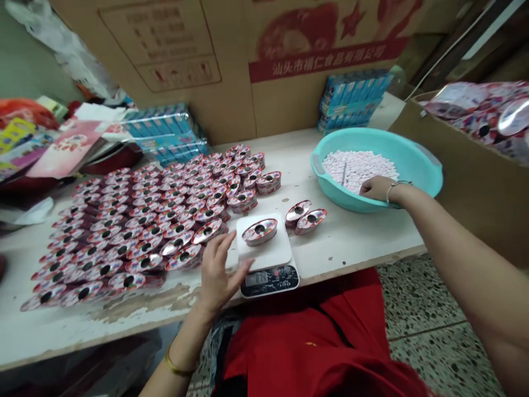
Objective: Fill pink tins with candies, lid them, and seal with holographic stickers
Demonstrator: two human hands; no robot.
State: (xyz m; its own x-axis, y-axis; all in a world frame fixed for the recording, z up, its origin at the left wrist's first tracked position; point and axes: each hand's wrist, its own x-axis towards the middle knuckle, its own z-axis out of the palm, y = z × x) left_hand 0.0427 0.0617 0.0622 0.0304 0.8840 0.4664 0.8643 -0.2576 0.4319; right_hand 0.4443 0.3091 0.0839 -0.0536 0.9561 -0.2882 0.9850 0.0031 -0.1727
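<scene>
On the white plate of a small digital scale [268,280] sits one oval red-and-white container [259,231] with a dark round hole on top. My left hand [221,270] is at the scale's left edge, fingers apart, holding nothing. My right hand [378,188] reaches into a turquoise basin [417,160], its fingers closed at the small pale pink pieces [351,165]; what they grip is hidden. Two more oval containers [311,220] stand just right of the scale.
Many matching oval containers [136,220] stand in rows on the table's left. Blue wrapped packs [165,132] and a large carton [231,105] are behind. An open box of shiny packages [467,160] is at the right; papers and bags lie far left.
</scene>
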